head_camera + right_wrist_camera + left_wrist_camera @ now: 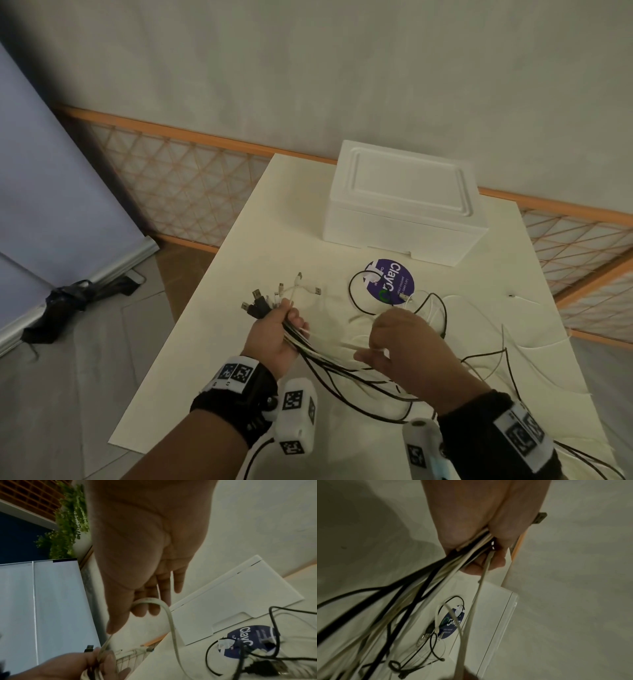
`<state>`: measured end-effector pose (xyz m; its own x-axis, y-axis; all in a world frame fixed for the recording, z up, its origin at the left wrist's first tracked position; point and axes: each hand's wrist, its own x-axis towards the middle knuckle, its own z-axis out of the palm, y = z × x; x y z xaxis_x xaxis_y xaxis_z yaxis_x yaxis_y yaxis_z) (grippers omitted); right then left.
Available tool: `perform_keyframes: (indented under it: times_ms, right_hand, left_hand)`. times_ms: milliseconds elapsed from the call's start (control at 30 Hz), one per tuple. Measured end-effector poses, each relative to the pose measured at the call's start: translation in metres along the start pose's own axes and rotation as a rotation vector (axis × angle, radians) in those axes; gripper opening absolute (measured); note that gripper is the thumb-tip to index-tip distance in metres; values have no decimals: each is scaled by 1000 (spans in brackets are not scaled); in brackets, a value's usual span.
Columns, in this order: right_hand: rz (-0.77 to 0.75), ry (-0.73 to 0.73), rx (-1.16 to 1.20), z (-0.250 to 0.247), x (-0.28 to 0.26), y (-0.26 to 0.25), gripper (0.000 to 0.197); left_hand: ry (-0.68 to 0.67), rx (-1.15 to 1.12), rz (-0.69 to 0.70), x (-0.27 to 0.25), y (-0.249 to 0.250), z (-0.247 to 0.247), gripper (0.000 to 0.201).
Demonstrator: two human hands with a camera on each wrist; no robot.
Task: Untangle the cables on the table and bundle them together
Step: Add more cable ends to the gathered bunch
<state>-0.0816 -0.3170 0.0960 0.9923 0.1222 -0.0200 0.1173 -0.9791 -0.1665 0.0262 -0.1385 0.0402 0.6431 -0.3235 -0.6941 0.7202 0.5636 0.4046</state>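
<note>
My left hand (286,325) grips a bundle of black and white cables (308,346) above the white table (205,359). The bundle's USB connectors (270,299) fan out beyond the fist. In the left wrist view the fingers (488,561) are curled round the bundle (436,573). To its right, my right hand (380,339) holds one white cable (169,614), which loops over its fingers (147,605) behind the thumb and runs back to the left hand (72,664). Loose black and white cables (435,308) trail over the table to the right.
A white foam box (404,202) stands at the back of the table. In front of it lies a round purple sticker (390,281) with cable ends on it. The table's left edge (178,329) drops to the floor, and orange lattice panels (178,178) line the wall.
</note>
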Motion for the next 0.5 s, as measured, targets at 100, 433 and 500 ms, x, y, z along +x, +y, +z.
perform_keyframes:
  times_ms: [100,433,500]
  right_hand:
    - [52,-222,-21,-8,-11,0,61]
    - [203,-260,7,-8,-47,18,42]
    - [264,-271,28,-4,-52,28,40]
  left_hand:
    - [0,56,-36,3,4,-3,25]
    - [123,17,39,16,9,-21,18]
    - [144,90,65,19,9,-23,25]
